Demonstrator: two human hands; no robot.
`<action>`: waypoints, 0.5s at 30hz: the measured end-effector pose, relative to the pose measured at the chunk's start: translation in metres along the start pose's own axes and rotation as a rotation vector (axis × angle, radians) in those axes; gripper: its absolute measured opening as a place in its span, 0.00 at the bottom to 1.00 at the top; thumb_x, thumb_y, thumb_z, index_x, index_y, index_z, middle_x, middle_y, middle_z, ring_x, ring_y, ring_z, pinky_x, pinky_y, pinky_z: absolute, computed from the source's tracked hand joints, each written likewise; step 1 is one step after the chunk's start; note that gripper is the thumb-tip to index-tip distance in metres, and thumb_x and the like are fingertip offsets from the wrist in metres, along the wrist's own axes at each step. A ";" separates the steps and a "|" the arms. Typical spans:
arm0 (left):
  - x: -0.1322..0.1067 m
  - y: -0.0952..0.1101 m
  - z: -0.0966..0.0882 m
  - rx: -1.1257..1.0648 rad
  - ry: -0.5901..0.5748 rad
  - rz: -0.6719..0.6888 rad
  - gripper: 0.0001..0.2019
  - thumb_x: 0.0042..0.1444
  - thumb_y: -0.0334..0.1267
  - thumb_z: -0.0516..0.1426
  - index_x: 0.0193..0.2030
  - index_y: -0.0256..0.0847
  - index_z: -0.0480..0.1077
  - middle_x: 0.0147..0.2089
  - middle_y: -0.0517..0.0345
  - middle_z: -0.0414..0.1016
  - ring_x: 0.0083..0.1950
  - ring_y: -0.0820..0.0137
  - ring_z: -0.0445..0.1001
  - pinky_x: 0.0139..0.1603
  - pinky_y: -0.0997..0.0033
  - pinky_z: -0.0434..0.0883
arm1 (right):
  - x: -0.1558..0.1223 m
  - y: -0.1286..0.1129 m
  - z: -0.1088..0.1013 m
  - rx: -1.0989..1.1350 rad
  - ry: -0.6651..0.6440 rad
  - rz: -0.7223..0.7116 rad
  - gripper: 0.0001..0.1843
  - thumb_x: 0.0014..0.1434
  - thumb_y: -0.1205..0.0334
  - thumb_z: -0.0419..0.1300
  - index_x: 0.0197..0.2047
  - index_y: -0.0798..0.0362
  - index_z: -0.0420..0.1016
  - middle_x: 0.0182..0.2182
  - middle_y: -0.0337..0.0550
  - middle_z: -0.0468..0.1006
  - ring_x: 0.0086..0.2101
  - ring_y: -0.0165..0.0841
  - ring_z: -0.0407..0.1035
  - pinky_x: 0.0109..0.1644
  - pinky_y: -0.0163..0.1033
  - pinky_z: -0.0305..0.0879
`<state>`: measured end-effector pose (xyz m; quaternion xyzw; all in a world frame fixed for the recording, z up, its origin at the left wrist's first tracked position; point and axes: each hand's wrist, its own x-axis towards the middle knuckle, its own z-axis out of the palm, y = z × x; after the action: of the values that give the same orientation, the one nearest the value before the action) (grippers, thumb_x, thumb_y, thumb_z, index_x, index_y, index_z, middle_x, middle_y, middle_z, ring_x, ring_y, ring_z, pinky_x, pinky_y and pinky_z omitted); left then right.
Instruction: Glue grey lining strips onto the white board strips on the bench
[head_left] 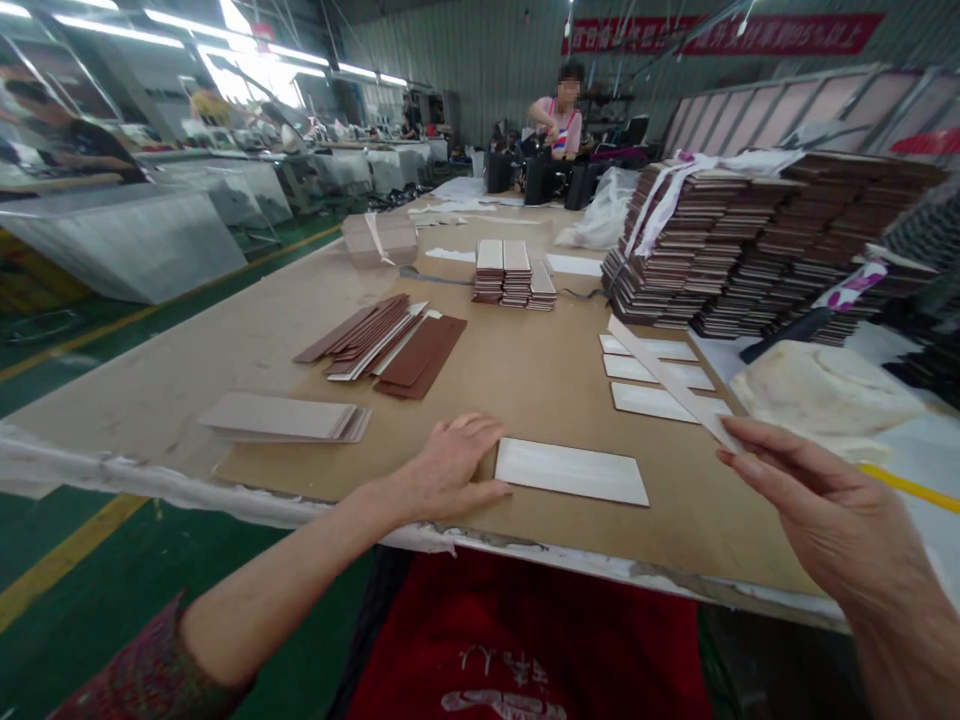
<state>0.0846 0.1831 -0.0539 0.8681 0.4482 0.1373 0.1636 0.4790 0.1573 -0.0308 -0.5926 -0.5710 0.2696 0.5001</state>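
My right hand point(832, 500) pinches one end of a thin pale strip point(660, 375), which slants up and away to the left. Under and beside that strip lie several white rectangular panels point(660, 402) in a short column. My left hand point(457, 465) rests on the table with fingers stretched out, its fingertips at the left end of a single white panel point(571, 470) near the front edge. To the left of that hand is a small stack of pale grey strips point(281, 418). Brown and white strips point(390, 340) are fanned out beyond it.
Stacked white-topped panels point(510, 270) stand mid-table. Tall bundles of dark brown panels point(720, 240) rise at the right, behind a cream-coloured lump point(821, 395) and a yellow rod point(911, 487). A person point(561, 120) works at the far end of the table point(247, 330).
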 end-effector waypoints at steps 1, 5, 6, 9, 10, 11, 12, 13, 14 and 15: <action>0.001 0.000 0.009 0.016 0.009 -0.009 0.31 0.59 0.53 0.60 0.66 0.44 0.60 0.67 0.46 0.65 0.68 0.52 0.60 0.66 0.44 0.60 | -0.003 0.008 -0.002 0.009 -0.006 0.007 0.26 0.50 0.45 0.71 0.51 0.43 0.79 0.53 0.40 0.78 0.51 0.42 0.73 0.59 0.46 0.71; 0.004 -0.001 0.023 0.025 0.037 -0.005 0.27 0.64 0.50 0.56 0.66 0.45 0.59 0.66 0.49 0.66 0.67 0.55 0.61 0.66 0.46 0.59 | -0.013 0.026 -0.004 -0.064 -0.076 -0.040 0.22 0.52 0.47 0.71 0.49 0.43 0.80 0.55 0.42 0.77 0.57 0.44 0.68 0.64 0.50 0.66; 0.003 -0.002 0.023 0.016 0.037 0.003 0.26 0.64 0.50 0.56 0.66 0.45 0.59 0.66 0.49 0.66 0.67 0.56 0.61 0.66 0.46 0.59 | -0.015 0.029 -0.004 -0.075 -0.103 -0.054 0.21 0.52 0.47 0.70 0.49 0.44 0.80 0.55 0.43 0.77 0.57 0.44 0.68 0.63 0.49 0.67; -0.002 -0.005 0.021 -0.021 0.022 0.029 0.27 0.63 0.50 0.57 0.66 0.46 0.59 0.66 0.50 0.66 0.68 0.56 0.60 0.68 0.47 0.58 | -0.020 0.034 -0.001 -0.106 -0.212 -0.090 0.21 0.54 0.47 0.70 0.49 0.45 0.80 0.55 0.45 0.76 0.57 0.43 0.68 0.64 0.50 0.66; -0.004 -0.006 0.020 -0.037 0.015 0.035 0.28 0.62 0.50 0.58 0.66 0.47 0.59 0.66 0.50 0.66 0.68 0.56 0.60 0.68 0.48 0.58 | -0.021 0.035 0.001 -0.127 -0.254 -0.109 0.20 0.55 0.48 0.69 0.49 0.45 0.80 0.56 0.46 0.75 0.58 0.43 0.68 0.64 0.50 0.65; -0.006 -0.007 0.019 -0.053 0.011 0.039 0.28 0.62 0.50 0.59 0.66 0.47 0.59 0.66 0.50 0.66 0.68 0.56 0.60 0.68 0.48 0.58 | -0.022 0.036 0.004 -0.154 -0.298 -0.134 0.20 0.56 0.48 0.69 0.50 0.45 0.80 0.56 0.47 0.75 0.58 0.43 0.68 0.65 0.51 0.64; -0.009 -0.007 0.019 -0.067 0.011 0.040 0.29 0.61 0.50 0.60 0.66 0.47 0.60 0.66 0.50 0.67 0.68 0.56 0.61 0.68 0.48 0.59 | -0.022 0.037 0.007 -0.184 -0.342 -0.165 0.20 0.57 0.48 0.68 0.50 0.45 0.79 0.56 0.47 0.75 0.57 0.43 0.68 0.65 0.52 0.63; -0.010 -0.007 0.019 -0.078 0.018 0.039 0.29 0.60 0.50 0.61 0.66 0.47 0.60 0.65 0.50 0.67 0.68 0.56 0.61 0.68 0.49 0.59 | -0.022 0.038 0.011 -0.216 -0.381 -0.201 0.19 0.58 0.48 0.67 0.51 0.44 0.79 0.56 0.46 0.75 0.57 0.42 0.69 0.65 0.53 0.63; -0.012 -0.008 0.019 -0.087 0.029 0.037 0.30 0.60 0.50 0.61 0.66 0.46 0.60 0.65 0.49 0.67 0.67 0.56 0.61 0.68 0.50 0.60 | -0.022 0.038 0.016 -0.245 -0.412 -0.240 0.19 0.59 0.49 0.66 0.52 0.43 0.78 0.56 0.46 0.75 0.56 0.42 0.69 0.64 0.53 0.64; -0.013 -0.008 0.019 -0.093 0.040 0.035 0.30 0.59 0.49 0.62 0.66 0.45 0.60 0.66 0.49 0.67 0.67 0.57 0.61 0.68 0.50 0.60 | -0.021 0.038 0.020 -0.273 -0.440 -0.279 0.18 0.60 0.50 0.66 0.53 0.43 0.78 0.56 0.46 0.75 0.55 0.41 0.70 0.63 0.52 0.65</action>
<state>0.0790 0.1740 -0.0753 0.8644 0.4291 0.1783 0.1921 0.4723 0.1486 -0.0772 -0.4975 -0.7726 0.2409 0.3123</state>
